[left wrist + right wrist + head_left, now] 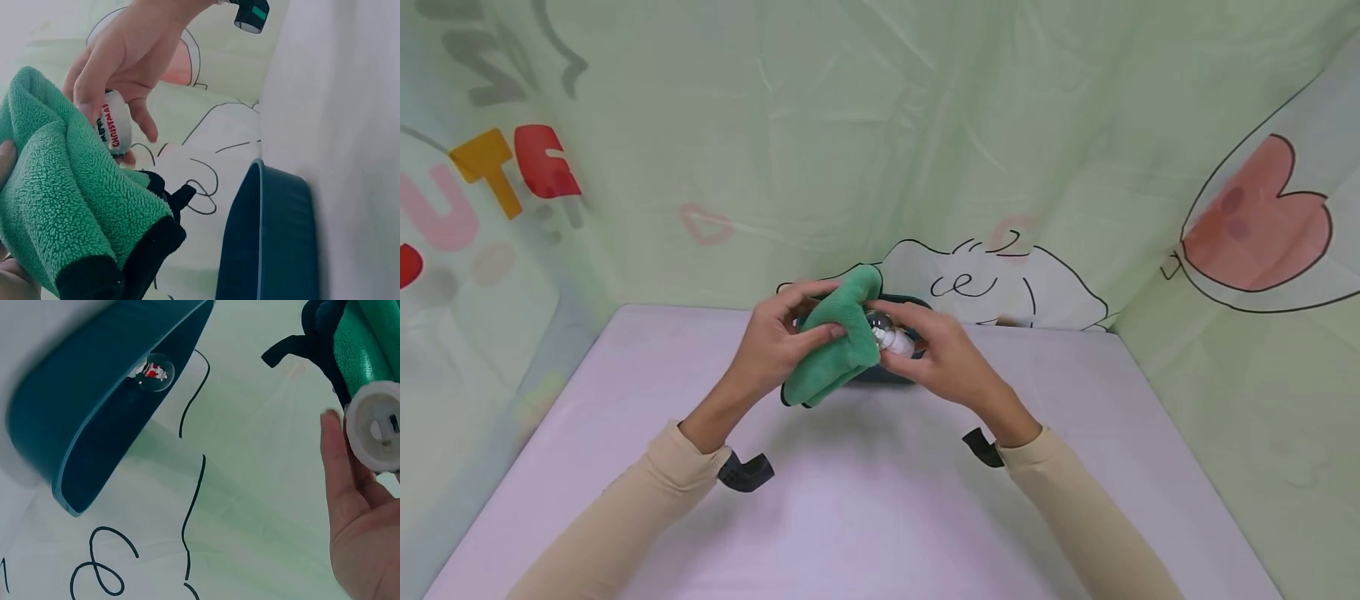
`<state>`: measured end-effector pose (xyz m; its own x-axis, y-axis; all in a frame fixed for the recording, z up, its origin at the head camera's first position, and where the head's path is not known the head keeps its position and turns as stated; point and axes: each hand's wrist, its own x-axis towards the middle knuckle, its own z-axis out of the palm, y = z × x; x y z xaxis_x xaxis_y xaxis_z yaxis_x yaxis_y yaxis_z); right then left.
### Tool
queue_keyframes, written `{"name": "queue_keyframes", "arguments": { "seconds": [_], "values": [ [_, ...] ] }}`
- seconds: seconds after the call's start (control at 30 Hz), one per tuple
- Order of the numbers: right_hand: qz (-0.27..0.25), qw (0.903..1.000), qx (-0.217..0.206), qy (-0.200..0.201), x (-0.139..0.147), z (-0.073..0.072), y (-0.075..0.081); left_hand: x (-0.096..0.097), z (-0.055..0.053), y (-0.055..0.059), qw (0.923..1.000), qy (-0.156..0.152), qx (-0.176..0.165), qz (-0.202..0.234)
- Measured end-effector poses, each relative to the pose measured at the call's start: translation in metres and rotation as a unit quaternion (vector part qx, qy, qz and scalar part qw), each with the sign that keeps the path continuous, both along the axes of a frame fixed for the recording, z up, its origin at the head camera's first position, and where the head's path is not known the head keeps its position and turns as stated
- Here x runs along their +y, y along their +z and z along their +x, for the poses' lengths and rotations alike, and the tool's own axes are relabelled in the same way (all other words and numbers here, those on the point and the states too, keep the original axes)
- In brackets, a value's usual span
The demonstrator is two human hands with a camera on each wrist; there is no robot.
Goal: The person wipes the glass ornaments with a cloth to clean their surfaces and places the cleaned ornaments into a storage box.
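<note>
A green plush cloth (835, 342) with black edging hangs folded from my left hand (769, 337), whose thumb presses it against the fingers. My right hand (946, 352) holds a small snow globe (892, 337) by its white base, the clear ball facing the cloth. Red and black lettering, including "CHRISTMAS", shows on the base (114, 125) in the left wrist view, where the cloth (69, 169) hides the ball. From the right wrist, the base's hollow underside (362, 434) faces the camera. Whether ball and cloth touch, I cannot tell.
Behind the hands, a dark teal basin (883, 375) stands on the pale table (865, 500), near the back curtain (820, 167). Inside it lies another snow globe (155, 373) with a red and white figure. Patterned curtains enclose the sides.
</note>
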<state>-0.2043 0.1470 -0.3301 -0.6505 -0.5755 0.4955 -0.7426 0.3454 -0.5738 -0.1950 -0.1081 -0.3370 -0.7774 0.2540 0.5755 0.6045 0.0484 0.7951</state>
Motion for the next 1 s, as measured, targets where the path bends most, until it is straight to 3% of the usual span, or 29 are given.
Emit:
{"name": "queue_keyframes", "arguments": {
  "seconds": [0.2, 0.33, 0.67, 0.9, 1.0],
  "values": [
    [0.018, 0.9985, 0.048, -0.017, -0.004, 0.001, 0.0, 0.001, 0.002, -0.003, 0.9999, -0.002, -0.007, -0.01],
    [0.016, 0.9981, 0.059, -0.013, -0.005, 0.002, -0.001, 0.0, 0.003, -0.004, 0.9994, -0.006, -0.024, -0.026],
    [0.015, 0.9999, 0.008, 0.001, -0.004, 0.002, 0.004, -0.003, 0.005, -0.001, 0.9991, -0.012, -0.034, -0.021],
    [0.048, 0.9915, 0.12, -0.009, 0.0, 0.0, 0.01, -0.005, 0.007, 0.0, 0.9973, -0.003, -0.073, 0.002],
    [0.03, 0.9913, 0.128, 0.0, -0.001, 0.0, 0.012, -0.005, 0.007, -0.001, 0.9971, -0.005, -0.076, 0.004]
  ]
}}
